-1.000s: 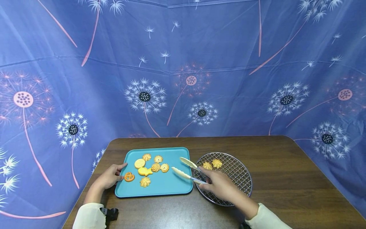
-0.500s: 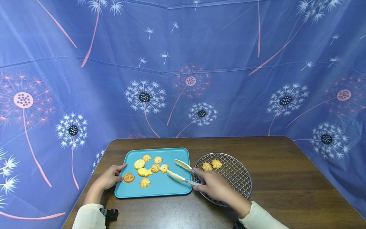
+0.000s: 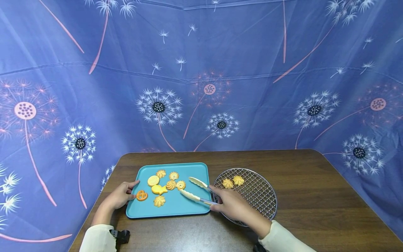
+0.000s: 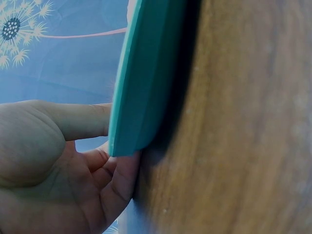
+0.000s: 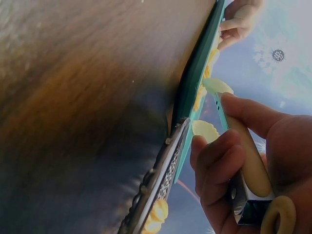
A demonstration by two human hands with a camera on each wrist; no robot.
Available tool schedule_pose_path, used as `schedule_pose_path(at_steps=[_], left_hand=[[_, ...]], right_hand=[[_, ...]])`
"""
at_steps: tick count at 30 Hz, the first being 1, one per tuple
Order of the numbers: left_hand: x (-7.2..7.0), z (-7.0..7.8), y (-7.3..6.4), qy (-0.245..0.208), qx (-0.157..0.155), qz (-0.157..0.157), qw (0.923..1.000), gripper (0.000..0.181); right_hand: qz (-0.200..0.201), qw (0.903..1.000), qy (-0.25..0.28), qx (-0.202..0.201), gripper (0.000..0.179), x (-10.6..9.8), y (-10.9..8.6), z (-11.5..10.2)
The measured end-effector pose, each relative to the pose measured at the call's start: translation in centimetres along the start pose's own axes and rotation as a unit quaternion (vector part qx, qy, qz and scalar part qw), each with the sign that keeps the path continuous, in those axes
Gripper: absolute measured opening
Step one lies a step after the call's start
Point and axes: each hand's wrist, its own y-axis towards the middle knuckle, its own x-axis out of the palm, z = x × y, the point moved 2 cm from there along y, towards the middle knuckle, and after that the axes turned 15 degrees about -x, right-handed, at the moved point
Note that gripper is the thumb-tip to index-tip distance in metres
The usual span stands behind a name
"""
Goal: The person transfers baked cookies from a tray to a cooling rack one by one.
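My right hand [image 3: 231, 203] holds a pair of tongs [image 3: 192, 196] with cream scalloped tips, which stand apart over the right half of a teal tray [image 3: 189, 210]. The lower tip is right by a ring-shaped cookie [image 3: 181, 185]. In the right wrist view the tongs' beige handle [image 5: 251, 161] lies in my palm, fingers curled round it. My left hand [image 3: 119, 195] grips the tray's left edge, thumb and fingers on either side of the rim [image 4: 129, 117]. Near it lies a pretzel [image 3: 142, 195]. Also on the tray are a fish-shaped cookie [image 3: 159, 189], a round cookie [image 3: 153, 180] and several fluted ones.
A round wire rack [image 3: 261, 196] stands right of the tray, partly under my right forearm. Two fluted cookies [image 3: 233, 181] lie at its back left. Brown wooden table [image 3: 308, 196] extends right of the rack. A blue dandelion-print cloth [image 3: 252, 105] hangs behind.
My right hand has moved left with the tongs, from the tray's right edge further over it, their tips closer to the cookies. My left hand has stayed at the tray's edge.
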Motion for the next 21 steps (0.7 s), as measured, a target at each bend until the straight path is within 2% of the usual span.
schedule_pose_path(at_steps=[5,12,21], left_hand=[[0.0,0.0,0.0,0.003,0.002,0.000,1.0000,0.063],[0.0,-0.1,0.2,0.003,-0.012,0.005,0.9999,0.063],[0.1,-0.1,0.2,0.003,-0.004,0.000,1.0000,0.063]], right_hand=[[-0.004,1.0000,0.000,-0.002,0.071,0.3,0.2,0.0],[-0.010,0.9999,0.007,-0.002,0.071,0.7,0.7,0.1],[-0.022,0.9994,0.022,0.014,0.073,1.1,1.5,0.0]])
